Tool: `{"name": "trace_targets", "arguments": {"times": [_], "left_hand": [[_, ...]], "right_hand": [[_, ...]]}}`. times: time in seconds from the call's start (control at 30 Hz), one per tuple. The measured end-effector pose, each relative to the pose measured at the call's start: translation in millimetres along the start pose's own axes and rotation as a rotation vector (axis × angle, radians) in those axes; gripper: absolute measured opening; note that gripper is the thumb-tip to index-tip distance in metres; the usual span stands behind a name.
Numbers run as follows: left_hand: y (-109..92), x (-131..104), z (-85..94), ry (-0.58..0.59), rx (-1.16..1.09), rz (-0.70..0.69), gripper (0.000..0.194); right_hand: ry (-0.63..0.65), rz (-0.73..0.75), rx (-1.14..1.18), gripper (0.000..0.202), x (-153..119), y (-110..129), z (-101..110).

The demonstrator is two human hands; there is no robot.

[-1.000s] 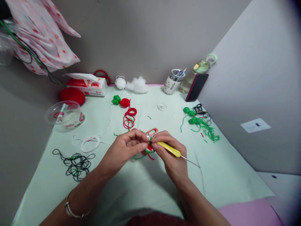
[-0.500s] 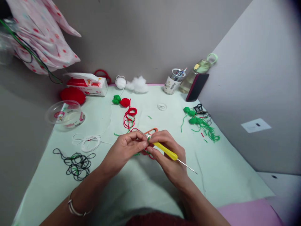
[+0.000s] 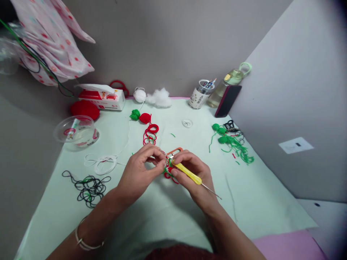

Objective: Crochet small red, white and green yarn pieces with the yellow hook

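My right hand is closed around a crochet hook with a yellow handle, whose bare metal end points down to the right. At its fingertips is a small piece of red and green crochet work. My left hand pinches at the left side of that piece; what lies between thumb and forefinger is too small to make out. Just beyond the fingertips lie orange-handled scissors, partly hidden. Loops of red yarn lie behind my left hand.
White yarn and tangled black yarn lie left. Green yarn pieces are right. At the back stand a tissue box, a pen cup, a phone and a bottle; a clear tub sits back left.
My left hand has moved slightly left and up, away from my right fingertips, so more of the red and green piece shows. The hook's free end has shifted slightly left.
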State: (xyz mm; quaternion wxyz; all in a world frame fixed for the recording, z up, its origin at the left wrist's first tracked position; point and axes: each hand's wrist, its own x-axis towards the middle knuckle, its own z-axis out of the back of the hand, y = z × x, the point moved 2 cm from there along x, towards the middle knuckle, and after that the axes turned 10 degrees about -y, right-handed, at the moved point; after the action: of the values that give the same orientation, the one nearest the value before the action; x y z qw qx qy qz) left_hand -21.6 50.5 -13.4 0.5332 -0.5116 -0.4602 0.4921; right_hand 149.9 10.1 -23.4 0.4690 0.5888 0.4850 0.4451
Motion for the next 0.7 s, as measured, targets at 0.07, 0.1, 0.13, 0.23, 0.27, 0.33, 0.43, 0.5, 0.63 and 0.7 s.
{"name": "trace_targets", "arguments": {"times": [0.07,0.1,0.13,0.23,0.27,0.33,0.43,0.5,0.63,0.7], "left_hand": [[3,-1,-2.8,0.07,-0.136,0.108,0.01],[5,-2,-5.7,0.12,-0.236,0.189,0.012],[7,-3,-9.0,0.162,-0.336,0.264,0.014],[11,-6,-17.4,0.196,-0.528,0.417,0.017],[11,-7,-18.7,0.197,-0.56,0.451,0.018],[12,-7,-17.8,0.219,-0.585,0.496,0.02],[11,-3,-8.2,0.274,-0.485,0.439,0.02],[10,0,0.2,0.246,-0.407,0.342,0.019],[5,0,3.6,0.167,-0.534,0.398,0.018],[2,-3,-1.6,0.181,-0.634,0.457,0.019]], "right_hand": [[-0.014,-0.011,0.044,0.012,1,-3,0],[-0.024,-0.005,0.055,0.012,1,-4,0],[-0.033,0.006,0.056,0.011,2,-4,0],[-0.042,0.036,0.048,0.01,2,-3,-1],[-0.038,0.035,0.051,0.01,2,-2,-1],[-0.021,0.003,0.073,0.011,1,-3,-1],[-0.005,-0.113,0.142,0.016,3,-7,1],[-0.003,-0.216,0.203,0.021,6,-10,2],[0.013,-0.36,0.324,0.031,11,-11,-1],[0.034,-0.378,0.374,0.033,11,-10,-3]]}}
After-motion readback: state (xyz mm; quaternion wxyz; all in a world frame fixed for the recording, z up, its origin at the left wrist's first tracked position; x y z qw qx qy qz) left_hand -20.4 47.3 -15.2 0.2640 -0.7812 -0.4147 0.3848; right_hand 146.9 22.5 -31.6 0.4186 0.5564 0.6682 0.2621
